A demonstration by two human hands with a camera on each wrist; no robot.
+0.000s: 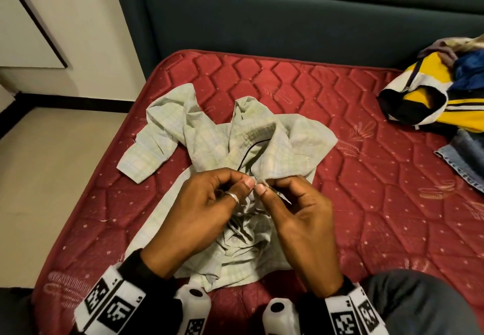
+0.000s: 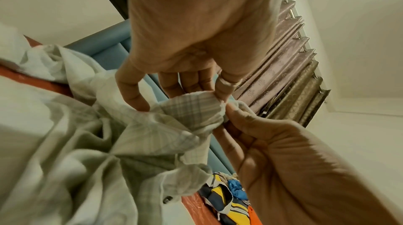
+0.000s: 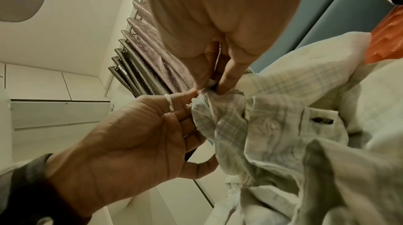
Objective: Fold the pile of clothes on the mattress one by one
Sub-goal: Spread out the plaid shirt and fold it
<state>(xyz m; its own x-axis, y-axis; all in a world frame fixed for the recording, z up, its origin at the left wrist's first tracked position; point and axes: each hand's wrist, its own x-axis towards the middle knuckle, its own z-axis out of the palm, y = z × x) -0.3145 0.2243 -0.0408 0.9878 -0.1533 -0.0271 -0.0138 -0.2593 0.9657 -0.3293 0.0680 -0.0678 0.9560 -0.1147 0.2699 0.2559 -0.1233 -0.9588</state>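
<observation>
We see a pale green checked shirt (image 1: 207,135) of thin, creased woven cotton lying crumpled on a red quilted mattress (image 1: 366,177), whose satin-like cover is stitched in hexagon shapes with small embroidered sprigs. One long sleeve with a buttoned cuff sprawls toward the mattress's left edge, and the collar, with a dark piping line inside it, stands up at the middle. The lower body of the shirt bunches in folds under our wrists.

Our left hand (image 1: 199,209), wearing a silver ring (image 1: 233,198), has thumb and forefinger closed in a tight pinch on the shirt's front edge, the other fingers curled loosely behind. Our right hand (image 1: 301,216) pinches the same edge just beside it, thumb tips almost touching, remaining fingers curled under. From the right wrist view, the fabric gathers into a small wad between the two pinches.

At the mattress's far right corner lies the pile of clothes (image 1: 442,93): a yellow, white and black striped jersey, something blue, and denim below it. A padded teal headboard (image 1: 288,20) runs behind.
</observation>
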